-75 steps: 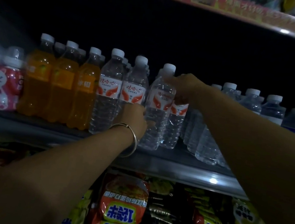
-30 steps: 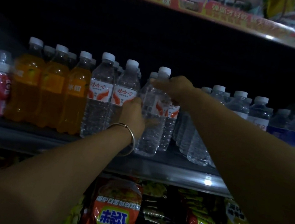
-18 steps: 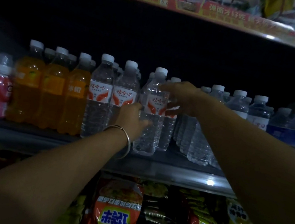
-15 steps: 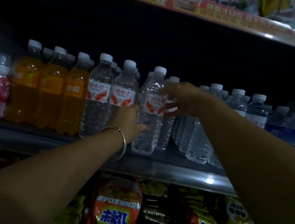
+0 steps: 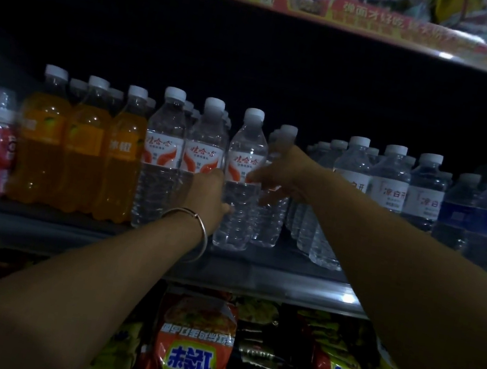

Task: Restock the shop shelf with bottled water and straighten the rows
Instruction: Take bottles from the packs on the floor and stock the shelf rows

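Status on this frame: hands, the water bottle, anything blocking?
Left hand grips front water bottle at its left side. Right hand open, fingers spread at bottle's right side. Bottle upright at shelf edge, beside two matching bottles. Nothing blocking.

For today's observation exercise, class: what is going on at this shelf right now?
A person is straightening bottled water on a dim shop shelf. The left hand, with a bangle at the wrist, touches the lower body of the front water bottle with the red and white label. The right hand is at the same bottle's right side by the label, fingers spread. Whether either hand has a real grip is hard to tell. The bottle stands upright at the shelf front, beside two matching bottles and the orange drinks.
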`<state>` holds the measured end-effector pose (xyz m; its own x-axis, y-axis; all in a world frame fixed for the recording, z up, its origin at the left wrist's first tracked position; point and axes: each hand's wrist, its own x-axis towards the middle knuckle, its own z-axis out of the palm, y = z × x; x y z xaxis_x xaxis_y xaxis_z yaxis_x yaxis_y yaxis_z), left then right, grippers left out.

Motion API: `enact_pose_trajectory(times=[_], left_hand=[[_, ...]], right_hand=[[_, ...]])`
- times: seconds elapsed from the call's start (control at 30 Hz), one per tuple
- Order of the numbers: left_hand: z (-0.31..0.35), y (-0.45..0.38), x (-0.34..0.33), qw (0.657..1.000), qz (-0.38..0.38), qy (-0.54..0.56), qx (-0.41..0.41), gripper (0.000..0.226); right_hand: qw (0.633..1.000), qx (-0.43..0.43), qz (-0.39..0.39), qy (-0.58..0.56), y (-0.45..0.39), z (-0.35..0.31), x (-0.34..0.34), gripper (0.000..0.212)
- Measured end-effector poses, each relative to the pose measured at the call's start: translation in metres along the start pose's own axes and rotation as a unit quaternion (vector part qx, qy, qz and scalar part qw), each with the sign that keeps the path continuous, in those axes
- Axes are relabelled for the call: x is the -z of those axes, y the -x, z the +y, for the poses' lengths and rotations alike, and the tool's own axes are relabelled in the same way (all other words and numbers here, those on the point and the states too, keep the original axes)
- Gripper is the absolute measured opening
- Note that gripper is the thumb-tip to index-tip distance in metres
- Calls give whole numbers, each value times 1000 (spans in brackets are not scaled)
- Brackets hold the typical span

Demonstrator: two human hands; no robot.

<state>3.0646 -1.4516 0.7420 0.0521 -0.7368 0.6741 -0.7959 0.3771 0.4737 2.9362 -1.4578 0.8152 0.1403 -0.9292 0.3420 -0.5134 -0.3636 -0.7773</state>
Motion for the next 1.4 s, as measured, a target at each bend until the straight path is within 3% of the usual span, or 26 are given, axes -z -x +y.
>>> enact_pose_trajectory(times=[0.2, 0.53, 0.63, 0.83, 1.07, 1.23, 1.4], left_hand=[[-2, 0, -4, 1000, 17, -5, -17, 20], [0, 11, -6, 997, 47, -59, -7, 31], [8, 26, -9, 997, 50, -66, -13, 38], [35, 84, -26, 990, 38, -131, -37, 32], [55, 223, -92, 979, -41, -201, 13, 38], [42, 353, -161, 965, -175, -184, 69, 51], [-3, 482, -234, 937, -271, -196, 99, 56]], right_hand=[[1000, 14, 22, 3, -1, 5, -8, 54], [992, 70, 88, 53, 15, 22, -15, 60], [982, 119, 104, 106, 34, 32, -11, 58], [937, 186, 104, 278, 87, 73, -3, 42], [907, 149, 10, 393, 198, 181, -16, 42], [905, 61, -101, 408, 296, 294, -50, 53], [910, 1, -185, 371, 369, 414, -115, 49]])
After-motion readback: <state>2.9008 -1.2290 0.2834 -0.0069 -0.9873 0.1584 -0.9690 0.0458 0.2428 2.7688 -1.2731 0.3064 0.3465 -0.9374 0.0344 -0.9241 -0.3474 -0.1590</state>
